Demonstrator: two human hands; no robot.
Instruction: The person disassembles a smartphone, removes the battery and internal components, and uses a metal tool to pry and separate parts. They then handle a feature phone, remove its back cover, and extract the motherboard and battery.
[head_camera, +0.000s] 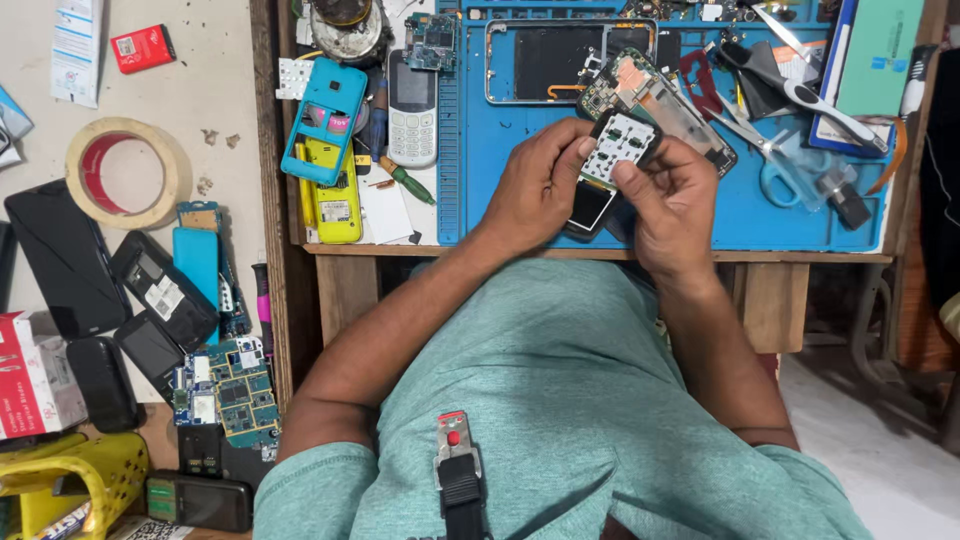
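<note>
Blue repair mat (500, 150) on a cluttered wooden bench. Left hand (540, 185) and right hand (672, 205) both pinch a small opened phone (612, 160) above the mat's middle, keypad board up. Looks light, stiff, fragile: best held by its edges; scissors (765, 150) at three o'clock, grey keypad phone (412, 108) at nine.

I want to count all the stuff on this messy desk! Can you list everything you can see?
Opened phone: one, black with white keypad sheet, held in both hands.
Work mat: one, blue, on desk.
Keypad phone: one, grey, left of mat.
Phone shell: one, turquoise, over a yellow phone.
Scissors: one, blue handles, mat's right.
Tape roll: one, beige, left table.
Circuit boards: several, green-blue, lower left.
Dark phones: several, left table.
Basket: one, yellow, bottom left.
Left hand: grips phone.
Right hand: grips phone.
</note>
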